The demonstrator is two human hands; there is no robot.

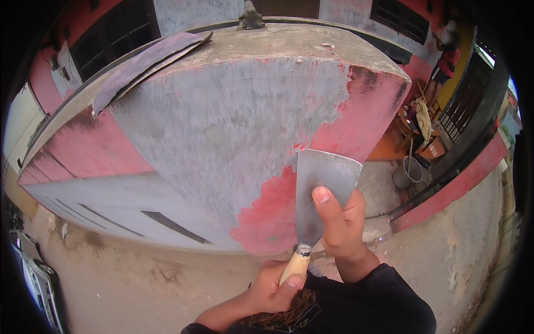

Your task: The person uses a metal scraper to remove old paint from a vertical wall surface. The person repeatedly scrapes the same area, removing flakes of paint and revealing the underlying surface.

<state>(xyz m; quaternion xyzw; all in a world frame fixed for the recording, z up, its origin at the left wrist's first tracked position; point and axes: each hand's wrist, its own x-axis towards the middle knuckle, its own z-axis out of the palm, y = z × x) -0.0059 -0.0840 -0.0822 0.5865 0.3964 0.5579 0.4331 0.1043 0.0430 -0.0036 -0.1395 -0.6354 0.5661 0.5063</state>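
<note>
My left hand is closed around the wooden handle of a wide metal scraper. My right hand grips the scraper blade, its thumb on the flat face and its fingers behind. The blade's wide edge points up, by the boundary between red paint and bare grey surface on the masonry wall before me. Whether the edge touches the wall, I cannot tell. Red paint also covers the wall's right end, with dark stains near the top.
Bent dark sheets lie on the wall's top. A person stands at the upper right, near a wooden chair with cloths and a grey bucket. A car is at the lower left.
</note>
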